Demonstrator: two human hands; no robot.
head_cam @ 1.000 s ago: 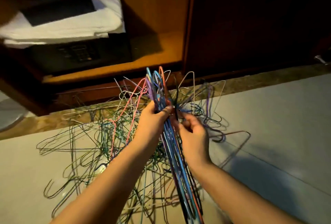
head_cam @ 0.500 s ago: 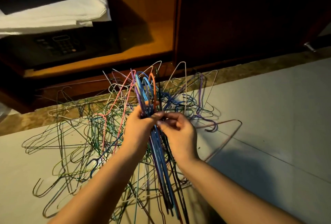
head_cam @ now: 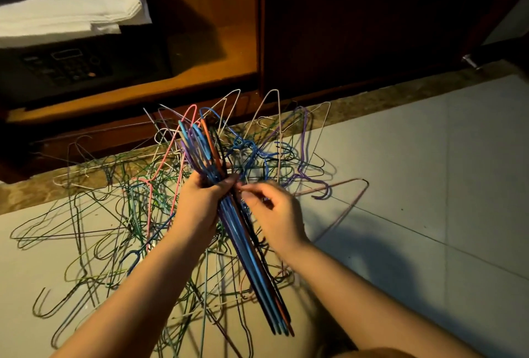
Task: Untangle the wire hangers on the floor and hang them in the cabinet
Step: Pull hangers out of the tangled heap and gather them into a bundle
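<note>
Left hand [head_cam: 200, 203] wrapped tight around a bundle of gathered hangers [head_cam: 252, 257], mostly blue, with orange, purple and black wires among them; bundle tilted, hook ends up toward the cabinet [head_cam: 200, 77], lower ends down near the forearms. Right hand [head_cam: 274, 214] just beside the bundle, fingertips [head_cam: 246, 190] pinched together at its right edge; contact with a wire not resolvable. Tangled pile of hangers [head_cam: 94, 231] spread on pale floor [head_cam: 429, 157] beneath. Dark keypad safe [head_cam: 71, 68] on the cabinet shelf, folded white cloth [head_cam: 71, 11] on top.

floor [head_cam: 429, 157]: pale tile, below my view
on floor: tangled wire hangers [head_cam: 114, 214], many colours, spread beside the cabinet base [head_cam: 86, 140]
</note>
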